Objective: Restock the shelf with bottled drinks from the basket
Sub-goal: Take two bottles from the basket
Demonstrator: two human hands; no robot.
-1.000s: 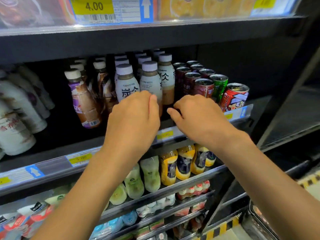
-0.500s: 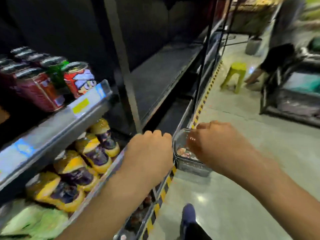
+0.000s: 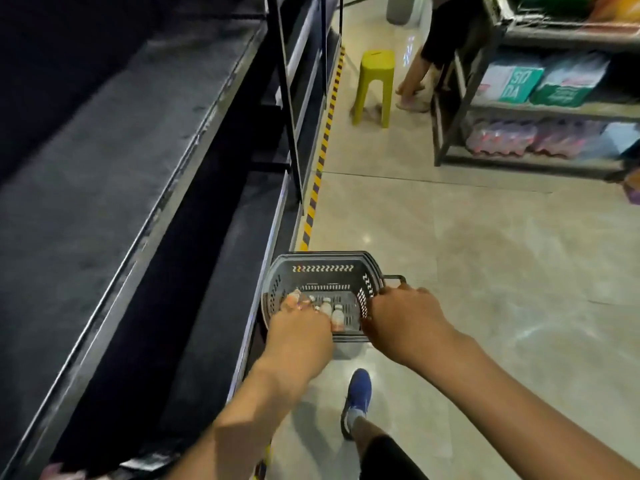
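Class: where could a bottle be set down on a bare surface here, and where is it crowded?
Free: the bare dark shelf board left of the basket, and the floor tiles between the basket and the far rack. Crowded: the basket's near end, where bottles sit by the left hand and the right hand is at the rim.

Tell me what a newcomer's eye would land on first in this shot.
Both hands meet over the dark basket on the floor at lower centre. The left hand reaches in among a few small bottles, and the right hand is at the basket's right rim by the handle. After that, the bright yellow stool up the aisle stands out, and so does the long dark shelf filling the left side.
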